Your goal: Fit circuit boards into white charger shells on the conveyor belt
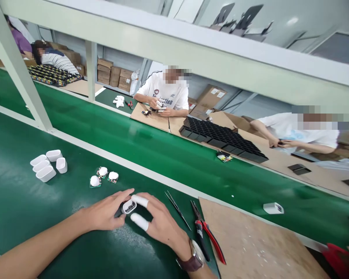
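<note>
My left hand [107, 213] is closed around a small white oval housing [129, 207] with a dark side. The housing's open end faces me, and dark pieces show inside. My right hand [158, 221] wears white finger cots on thumb and index finger, whose tips rest at either side of the housing's rim. Tweezers [178, 210] lie right of that hand, beside red-and-black pliers [205, 232]. Left of my hands are three small circuit boards with white domes [95, 181], and farther left several white oval cups [45, 173].
A green conveyor belt [128, 139] runs across beyond my bench, carrying a white housing [273, 208]. Brown cardboard [256, 240] lies at right. Across the belt, co-workers handle parts near rows of black trays [221, 135]. A pale frame beam [174, 46] spans overhead.
</note>
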{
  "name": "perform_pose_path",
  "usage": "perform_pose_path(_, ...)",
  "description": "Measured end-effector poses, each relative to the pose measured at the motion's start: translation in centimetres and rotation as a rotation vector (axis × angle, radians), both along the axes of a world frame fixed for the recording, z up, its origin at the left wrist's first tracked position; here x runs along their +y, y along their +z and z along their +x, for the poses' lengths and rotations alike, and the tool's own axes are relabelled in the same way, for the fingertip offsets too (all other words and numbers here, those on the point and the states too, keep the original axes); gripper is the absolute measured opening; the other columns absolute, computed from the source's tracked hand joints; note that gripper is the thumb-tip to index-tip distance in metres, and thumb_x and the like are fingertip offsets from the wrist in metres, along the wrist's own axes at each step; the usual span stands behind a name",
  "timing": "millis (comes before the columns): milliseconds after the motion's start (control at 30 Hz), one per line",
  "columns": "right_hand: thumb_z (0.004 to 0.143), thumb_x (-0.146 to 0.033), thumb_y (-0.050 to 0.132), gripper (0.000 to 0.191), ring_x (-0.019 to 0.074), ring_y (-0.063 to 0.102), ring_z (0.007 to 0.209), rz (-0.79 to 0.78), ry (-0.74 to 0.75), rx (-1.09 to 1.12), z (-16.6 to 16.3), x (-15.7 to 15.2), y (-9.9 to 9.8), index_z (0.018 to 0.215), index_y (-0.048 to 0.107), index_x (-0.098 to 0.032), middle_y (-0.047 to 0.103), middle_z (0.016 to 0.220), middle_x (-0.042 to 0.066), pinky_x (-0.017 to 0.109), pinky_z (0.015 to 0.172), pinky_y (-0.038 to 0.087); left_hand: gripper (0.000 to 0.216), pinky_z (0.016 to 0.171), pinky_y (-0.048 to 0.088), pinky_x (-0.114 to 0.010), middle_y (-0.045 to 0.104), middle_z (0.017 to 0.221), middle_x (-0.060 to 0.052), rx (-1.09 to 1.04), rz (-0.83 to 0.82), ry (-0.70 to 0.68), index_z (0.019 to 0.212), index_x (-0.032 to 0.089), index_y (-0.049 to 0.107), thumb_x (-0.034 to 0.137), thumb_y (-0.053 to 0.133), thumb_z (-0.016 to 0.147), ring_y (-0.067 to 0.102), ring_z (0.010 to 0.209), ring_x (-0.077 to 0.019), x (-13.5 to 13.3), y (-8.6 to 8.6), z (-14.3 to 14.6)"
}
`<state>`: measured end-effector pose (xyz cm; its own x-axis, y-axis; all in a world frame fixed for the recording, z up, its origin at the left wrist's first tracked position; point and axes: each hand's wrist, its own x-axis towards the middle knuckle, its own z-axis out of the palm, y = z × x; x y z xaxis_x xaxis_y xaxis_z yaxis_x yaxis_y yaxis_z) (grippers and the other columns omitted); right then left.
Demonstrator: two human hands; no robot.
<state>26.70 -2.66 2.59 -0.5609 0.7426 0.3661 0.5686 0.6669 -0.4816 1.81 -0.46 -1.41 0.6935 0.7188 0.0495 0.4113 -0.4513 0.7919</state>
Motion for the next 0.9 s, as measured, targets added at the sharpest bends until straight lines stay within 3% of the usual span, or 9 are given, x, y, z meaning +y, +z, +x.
perform_pose_path(67,0.107,-0.033,0.056,0.040,0.0260,0.070,0.116,0.063,-0.174,-0.047,2.1,0.3,-0.7,0.145,0.054,-0.021,0.068,0.130,0.014,0.042,0.097,0.062,0.072,0.113,0.053,-0.046,0.056,0.151,-0.013,-0.026,0.133,0.005,0.161,0.028,0.033,0.021,0.064,0.096,0.060,0.135,-0.0298,-0.3,0.3,-0.2)
perform_pose_path(167,0.103,-0.026,0.054,0.035,0.0342,0.069,0.115,0.182,-0.493,-0.300,6.0,-0.1,-2.6,0.136,0.061,-0.014,0.066,0.129,0.020,0.052,0.096,0.061,0.046,0.105,0.059,-0.044,0.062,0.140,-0.013,-0.050,0.319,0.012,0.143,0.024,0.051,0.030,0.066,0.101,0.064,0.125,-0.0290,-0.3,0.3,-0.4)
perform_pose_path(267,0.097,-0.012,0.046,0.027,0.0351,0.070,0.093,0.161,-0.640,-0.444,8.8,-1.3,-4.3,0.112,0.069,-0.009,0.069,0.104,0.021,0.052,0.082,0.062,0.029,0.096,0.062,-0.039,0.068,0.128,-0.011,-0.091,0.434,-0.005,0.136,0.023,0.056,0.025,0.055,0.108,0.068,0.113,-0.0244,0.1,-0.4,-0.2)
perform_pose_path(333,0.094,-0.006,0.042,0.028,0.0312,0.069,0.087,0.134,-0.647,-0.441,9.1,-2.2,-4.6,0.103,0.068,-0.012,0.068,0.095,0.016,0.046,0.078,0.062,0.029,0.097,0.061,-0.037,0.068,0.127,-0.010,-0.140,0.484,-0.028,0.138,0.023,0.055,0.022,0.053,0.109,0.068,0.113,-0.0231,0.3,-0.8,-0.1)
perform_pose_path(400,0.097,-0.007,0.042,0.028,0.0245,0.069,0.085,0.112,-0.597,-0.367,8.1,-3.0,-4.0,0.110,0.066,-0.016,0.067,0.098,0.012,0.037,0.075,0.061,0.031,0.098,0.060,-0.037,0.068,0.128,-0.010,-0.160,0.504,-0.046,0.139,0.024,0.055,0.021,0.054,0.109,0.068,0.114,-0.0230,0.4,-1.0,0.0)
perform_pose_path(500,0.103,-0.011,0.043,0.030,0.0176,0.066,0.081,0.065,-0.421,-0.137,5.1,-3.9,-2.3,0.127,0.058,-0.020,0.064,0.105,0.007,0.029,0.072,0.058,0.027,0.094,0.060,-0.038,0.068,0.125,-0.009,-0.137,0.467,-0.060,0.136,0.025,0.055,0.022,0.052,0.109,0.069,0.110,-0.0230,0.3,-1.2,0.0)
perform_pose_path(567,0.103,-0.010,0.042,0.032,0.0174,0.064,0.079,0.079,-0.313,-0.089,3.0,-4.3,-1.4,0.129,0.057,-0.021,0.063,0.108,0.008,0.030,0.069,0.057,0.025,0.090,0.061,-0.038,0.069,0.120,-0.007,-0.120,0.392,-0.021,0.134,0.026,0.053,0.024,0.053,0.109,0.070,0.105,-0.0229,0.2,-1.4,-0.1)
perform_pose_path(700,0.095,-0.003,0.044,0.025,0.0179,0.060,0.072,0.209,-0.276,-0.260,0.9,-4.4,-0.9,0.107,0.061,-0.017,0.062,0.107,0.010,0.031,0.059,0.050,0.044,0.089,0.061,-0.040,0.071,0.118,-0.006,-0.107,0.231,0.093,0.143,0.028,0.040,0.031,0.062,0.104,0.072,0.106,-0.0252,0.1,-1.9,-0.2)
perform_pose_path(900,0.083,0.002,0.049,0.024,0.0201,0.061,0.077,0.260,-0.278,-0.381,0.9,-4.0,-0.8,0.091,0.057,-0.020,0.060,0.103,0.010,0.032,0.060,0.049,0.052,0.094,0.059,-0.043,0.073,0.120,-0.002,-0.094,0.121,0.089,0.146,0.032,0.032,0.030,0.061,0.103,0.072,0.111,-0.0249,0.3,-1.5,-0.1)
